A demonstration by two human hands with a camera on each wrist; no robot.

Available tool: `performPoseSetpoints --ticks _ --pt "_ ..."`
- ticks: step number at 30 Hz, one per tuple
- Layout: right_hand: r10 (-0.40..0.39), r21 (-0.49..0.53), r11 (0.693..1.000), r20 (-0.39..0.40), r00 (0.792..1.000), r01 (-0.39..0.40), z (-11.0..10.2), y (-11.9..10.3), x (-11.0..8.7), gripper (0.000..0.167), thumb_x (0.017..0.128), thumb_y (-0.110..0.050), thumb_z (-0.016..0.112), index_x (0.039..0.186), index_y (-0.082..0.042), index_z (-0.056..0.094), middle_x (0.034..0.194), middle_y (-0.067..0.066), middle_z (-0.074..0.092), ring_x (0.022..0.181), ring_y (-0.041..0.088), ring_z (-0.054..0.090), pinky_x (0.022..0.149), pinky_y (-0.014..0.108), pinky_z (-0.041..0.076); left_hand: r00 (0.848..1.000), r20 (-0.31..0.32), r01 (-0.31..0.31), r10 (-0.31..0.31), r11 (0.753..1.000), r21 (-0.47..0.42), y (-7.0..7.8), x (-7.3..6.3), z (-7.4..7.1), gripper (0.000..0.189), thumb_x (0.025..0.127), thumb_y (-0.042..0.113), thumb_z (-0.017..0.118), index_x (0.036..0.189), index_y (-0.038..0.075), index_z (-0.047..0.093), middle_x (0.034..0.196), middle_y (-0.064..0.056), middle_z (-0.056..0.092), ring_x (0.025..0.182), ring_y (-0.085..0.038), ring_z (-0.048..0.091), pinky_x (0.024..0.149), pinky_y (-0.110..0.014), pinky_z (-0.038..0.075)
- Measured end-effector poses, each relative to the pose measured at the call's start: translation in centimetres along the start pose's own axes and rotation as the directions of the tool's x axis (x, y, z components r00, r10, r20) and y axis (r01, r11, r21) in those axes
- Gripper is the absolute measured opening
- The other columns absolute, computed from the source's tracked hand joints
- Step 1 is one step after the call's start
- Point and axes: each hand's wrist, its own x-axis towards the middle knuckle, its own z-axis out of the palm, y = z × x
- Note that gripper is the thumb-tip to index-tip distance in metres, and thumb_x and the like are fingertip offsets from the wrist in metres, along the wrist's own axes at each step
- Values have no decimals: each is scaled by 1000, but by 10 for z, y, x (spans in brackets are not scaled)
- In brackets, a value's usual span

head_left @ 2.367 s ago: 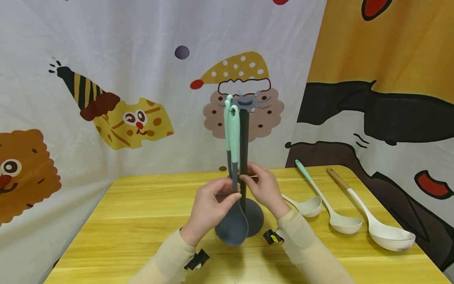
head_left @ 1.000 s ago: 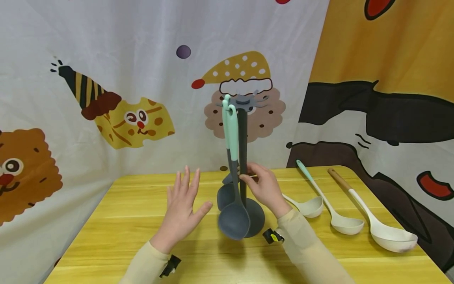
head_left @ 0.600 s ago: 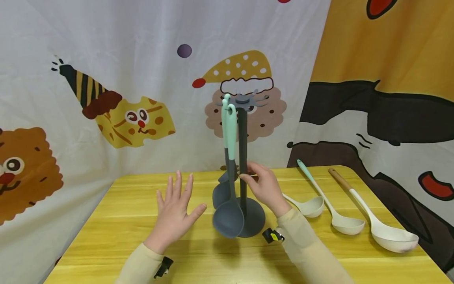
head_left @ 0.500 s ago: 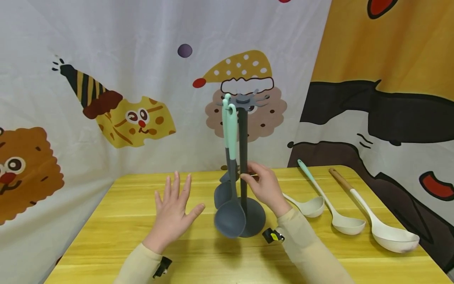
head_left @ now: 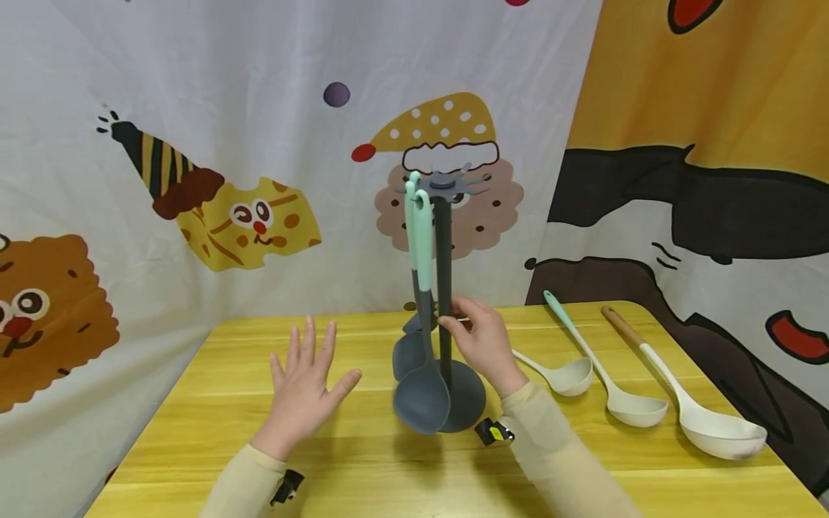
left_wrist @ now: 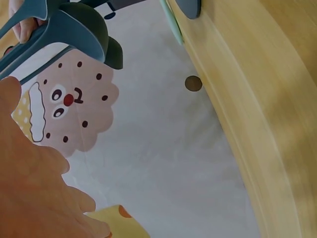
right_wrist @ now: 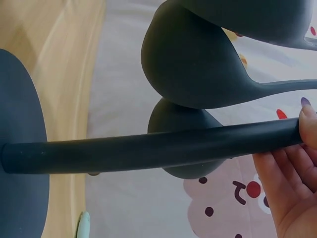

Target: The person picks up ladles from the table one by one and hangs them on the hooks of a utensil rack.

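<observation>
– Left hand (head_left: 303, 399) has moved away from the front ladle (head_left: 421, 399), out to the left, compared with the first frame; the right hand (head_left: 484, 342) has stayed at the pole (head_left: 444, 252).

– Where are the ladles now?

– Front ladle hangs by its mint handle at the left side of the hooked top (head_left: 443, 185), and two more grey heads (head_left: 406, 354) are behind it. Whether the rearmost one sits fully on its hook I cannot tell, because it is partly hidden.

– How to do this step well?

– It seems to be steadying. With the weight all on one side, I would keep the pole upright by a gentle pinch, and let go only when nothing swings.

– And how do the hands stand?

– Left one is spread wide and holds nothing, its thumb towards the ladles. Right one pinches the pole between thumb and fingers, reaching from the right.
</observation>
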Motion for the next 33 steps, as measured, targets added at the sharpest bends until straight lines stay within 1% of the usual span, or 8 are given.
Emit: performPoseSetpoints --ticks 8,13,18,23,27,33 --pt "-18 -11 1000 -72 997 17 4 3 -1 15 90 -6 72 105 -5 72 96 7 70 89 21 68 70 34 59 1000 19 22 -22 1000 -4 -6 -1 -1 85 98 60 47 161 19 7 163 -16 -11 146 -39 -17 104 -75 -12" --pt "-32 -17 999 -128 991 30 7 6 -2 15 89 -7 74 103 -5 72 94 7 70 86 20 67 68 33 59 999 24 28 -27 1000 -13 -7 -1 0 85 98 60 47 161 21 5 162 -16 -12 146 -39 -18 104 -74 -13" --pt "-51 -48 998 -178 983 43 9 8 -2 16 87 -9 76 102 -4 72 92 8 69 82 20 67 67 33 59 999 21 25 -25 999 -22 -7 -1 0 85 98 59 47 161 18 8 163 -16 -12 146 -39 -17 104 -74 -13" --pt "-48 -85 996 -217 975 30 12 8 -1 19 86 -11 78 102 -4 73 90 8 69 78 19 67 66 33 59 999 20 27 -27 1000 -13 -8 0 1 84 98 59 47 160 17 9 163 -17 -10 146 -40 -16 104 -75 -11" --pt "-32 -104 995 -246 969 6 15 6 -2 21 85 -13 80 102 -4 73 90 8 69 75 19 67 65 35 58 999 20 26 -26 1000 -9 -8 1 0 84 98 59 47 161 18 8 163 -18 -9 147 -41 -15 104 -77 -9" --pt "-12 -125 992 -276 961 -23 18 4 -1 22 84 -16 81 101 -6 73 90 8 70 74 20 68 64 36 56 999 30 33 -32 999 -27 -8 2 1 85 98 59 47 161 19 7 162 -17 -10 146 -40 -17 103 -76 -11"
